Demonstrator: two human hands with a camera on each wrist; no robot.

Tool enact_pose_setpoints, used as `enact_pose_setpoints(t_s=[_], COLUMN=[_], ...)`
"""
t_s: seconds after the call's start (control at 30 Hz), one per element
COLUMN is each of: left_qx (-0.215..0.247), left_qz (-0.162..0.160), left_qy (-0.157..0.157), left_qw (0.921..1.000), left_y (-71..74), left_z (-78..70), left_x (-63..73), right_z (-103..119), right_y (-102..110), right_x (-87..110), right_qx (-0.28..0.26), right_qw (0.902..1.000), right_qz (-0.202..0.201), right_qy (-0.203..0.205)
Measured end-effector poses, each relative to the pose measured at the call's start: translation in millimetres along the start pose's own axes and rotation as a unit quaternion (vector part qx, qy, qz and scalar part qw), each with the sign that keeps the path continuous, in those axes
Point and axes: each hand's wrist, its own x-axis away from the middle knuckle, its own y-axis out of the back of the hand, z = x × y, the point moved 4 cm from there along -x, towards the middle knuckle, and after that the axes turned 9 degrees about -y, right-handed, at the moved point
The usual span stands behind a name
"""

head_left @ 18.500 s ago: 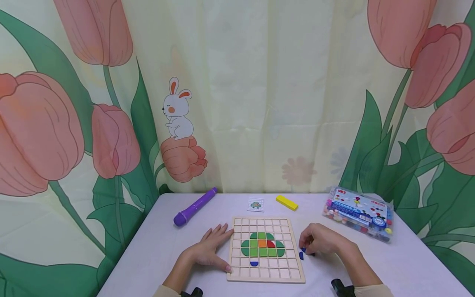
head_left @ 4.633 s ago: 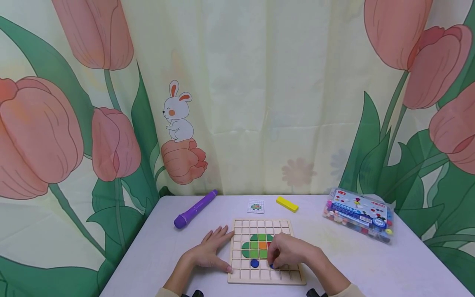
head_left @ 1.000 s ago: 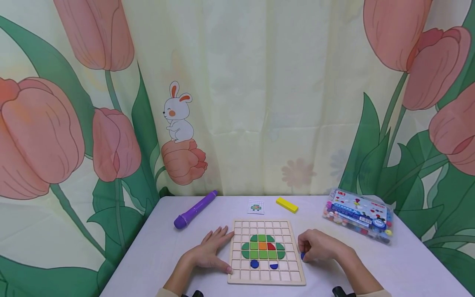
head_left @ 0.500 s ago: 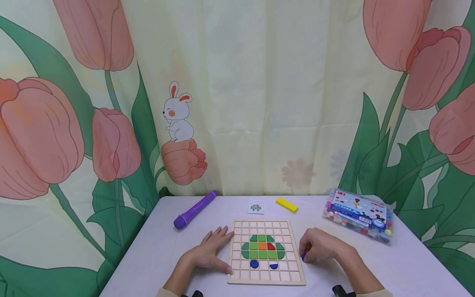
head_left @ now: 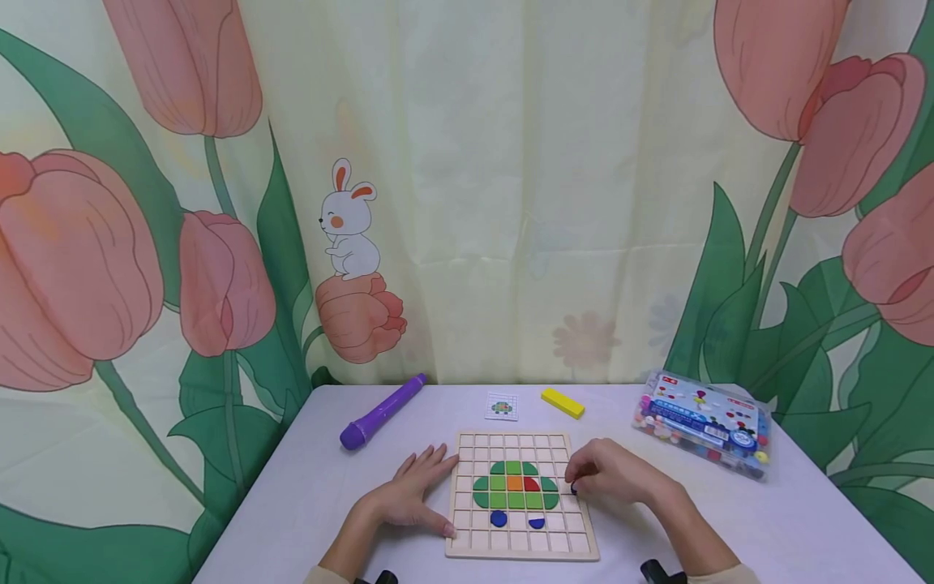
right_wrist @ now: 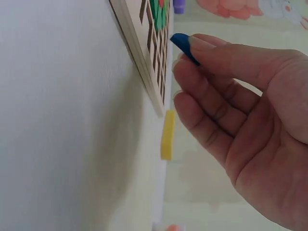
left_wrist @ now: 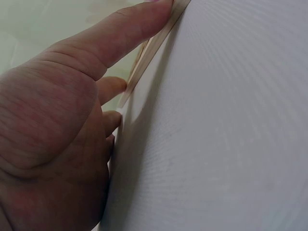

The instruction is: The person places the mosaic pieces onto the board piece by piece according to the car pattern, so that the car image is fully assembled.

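My right hand (head_left: 613, 470) pinches a small blue quarter-round tile (right_wrist: 184, 46) between thumb and fingertips, raised over the right edge of the wooden grid board (head_left: 521, 545). Spread along the board's left edge, my left hand (head_left: 410, 496) touches the frame with thumb and fingertips; the left wrist view shows its thumb (left_wrist: 139, 24) against the wooden rim. Set in the board are green tiles (head_left: 514, 500), an orange tile (head_left: 514, 483) and a red tile (head_left: 531, 484). Below them lie a full blue round (head_left: 499, 518) and a blue half-round piece (head_left: 537, 523).
Behind the board lies a small pattern card (head_left: 501, 407), with a yellow block (head_left: 563, 403) to its right. A purple microphone (head_left: 383, 412) lies back left. A clear box of colored pieces (head_left: 702, 423) stands back right. A tulip-print curtain hangs behind the table.
My right hand has picked the blue tile up from the table right of the board and moved left over the board's edge. My left hand stays put. Earlier, more blue pieces were added to the board.
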Motion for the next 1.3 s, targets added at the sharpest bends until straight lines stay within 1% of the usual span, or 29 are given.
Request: enact_pose_setpoints(t_s=[0.23,0.47,0.6,0.8,1.07,1.3], left_qx=[-0.002,-0.001,-0.001,-0.003,-0.002,-0.003], left_qz=[-0.003,0.004,0.002,0.001,-0.002,-0.003], left_qy=[-0.007,-0.002,-0.002,-0.007,-0.007,-0.008], left_qw=[1.0000,1.0000,1.0000,1.0000,1.0000,1.0000], left_y=[1.2,0.7,0.6,0.0,-0.3,-0.5], left_z=[-0.7,-0.1,-0.2,0.7,1.7,1.5], left_x=[1.2,-0.3,-0.8,-0.7,0.0,0.2], right_z=[23.2,40.7,43.9,44.7,46.1,45.9], right_y=[-18.6,-39.1,-45.6,-49.9,-50.4,-50.3], right_x=[-13.9,-23.7,-24.6,-24.7,-22.2,-20.3], right_qx=[-0.033,-0.040,-0.046,-0.036,-0.021,-0.002], right_qw=[0.9992,0.9988,0.9984,0.9984,0.9992,0.9996], right_qz=[0.008,0.006,0.013,0.022,0.029,0.026], right_qy=[0.020,0.026,0.031,0.039,0.015,0.011])
